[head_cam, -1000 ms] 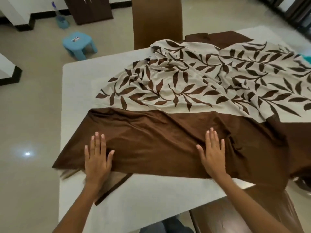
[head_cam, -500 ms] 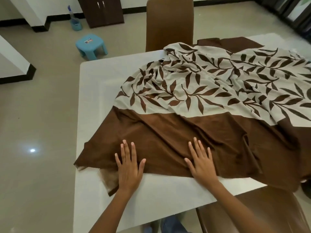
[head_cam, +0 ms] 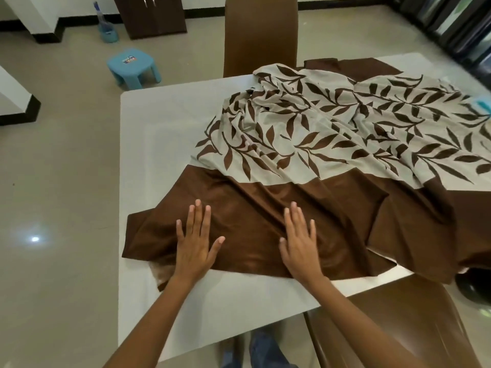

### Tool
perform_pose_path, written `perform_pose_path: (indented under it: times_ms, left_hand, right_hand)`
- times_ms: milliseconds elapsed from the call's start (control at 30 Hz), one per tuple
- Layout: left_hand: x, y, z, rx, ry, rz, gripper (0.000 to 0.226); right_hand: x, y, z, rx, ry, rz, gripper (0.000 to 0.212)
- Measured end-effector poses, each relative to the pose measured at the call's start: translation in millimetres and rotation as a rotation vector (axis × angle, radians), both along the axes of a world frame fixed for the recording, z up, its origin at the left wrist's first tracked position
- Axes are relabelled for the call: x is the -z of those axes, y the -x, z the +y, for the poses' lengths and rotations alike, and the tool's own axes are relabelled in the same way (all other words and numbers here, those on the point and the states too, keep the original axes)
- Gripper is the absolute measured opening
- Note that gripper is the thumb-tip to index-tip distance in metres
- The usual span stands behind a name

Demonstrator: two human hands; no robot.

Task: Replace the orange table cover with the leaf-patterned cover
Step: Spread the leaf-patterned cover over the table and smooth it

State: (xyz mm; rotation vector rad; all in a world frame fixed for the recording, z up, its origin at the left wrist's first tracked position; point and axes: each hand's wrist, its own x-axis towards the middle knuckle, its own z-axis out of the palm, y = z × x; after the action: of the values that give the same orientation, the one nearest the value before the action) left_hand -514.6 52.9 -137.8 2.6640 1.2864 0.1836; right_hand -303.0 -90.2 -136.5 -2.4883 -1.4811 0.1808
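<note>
The leaf-patterned cover (head_cam: 332, 134), beige with brown leaves and a wide brown border, lies rumpled across the white table (head_cam: 159, 123). It covers the middle and right of the table; the left part is bare. My left hand (head_cam: 196, 243) lies flat, fingers straight, on the brown border near its left corner. My right hand (head_cam: 300, 240) presses flat on the same border a little to the right. A folded-under bit of the cover shows below my left hand. No orange cover is in view.
A brown chair (head_cam: 260, 33) stands at the table's far side, another brown chair (head_cam: 393, 325) at the near right. On the floor to the left are a blue stool (head_cam: 132, 67) and a spray bottle (head_cam: 106, 27). A dark cabinet (head_cam: 151, 14) stands behind.
Both hands have stayed flat on the brown border while the view shifted left and the hands drew closer together. The cloth's left corner now lies further in from the table's left edge.
</note>
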Motion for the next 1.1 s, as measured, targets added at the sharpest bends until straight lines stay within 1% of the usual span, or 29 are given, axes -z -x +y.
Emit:
perform_pose_path:
  times_ms: [100,200,400,533,600,700,800,900,967,1100]
  left_hand:
    - [7,-2,0,-0.054,0.063,0.017,0.074]
    - [14,16,14,-0.152,0.083,-0.031,0.079]
    - [13,35,44,-0.058,0.039,-0.014,0.074]
    - [14,40,44,-0.01,0.046,-0.054,0.072]
    - [8,37,40,-0.021,0.032,-0.108,0.072]
    - [-6,16,32,-0.017,0.018,-0.141,0.069]
    - [-4,-11,22,0.034,0.03,-0.048,0.068]
    - [15,-22,8,0.088,0.056,0.035,0.07]
    - [27,-18,3,0.101,0.077,0.055,0.07]
    - [32,-13,5,0.113,0.119,0.042,0.067]
  right_hand:
    - [11,30,34,-0.035,0.037,0.016,0.062]
    - [30,26,22,-0.133,0.128,-0.035,0.063]
    - [32,-5,-32,-0.281,0.175,-0.109,0.061]
    - [31,-17,-62,-0.394,0.189,-0.152,0.062]
    - [29,-17,-64,-0.386,0.183,-0.136,0.065]
    - [19,4,-33,-0.284,0.11,-0.059,0.065]
    - [16,36,10,-0.214,0.079,0.008,0.064]
    - [25,49,21,-0.165,0.134,0.022,0.063]
    - [30,47,10,-0.171,0.169,-0.004,0.064]
    - [31,38,-8,-0.274,0.173,-0.006,0.062]
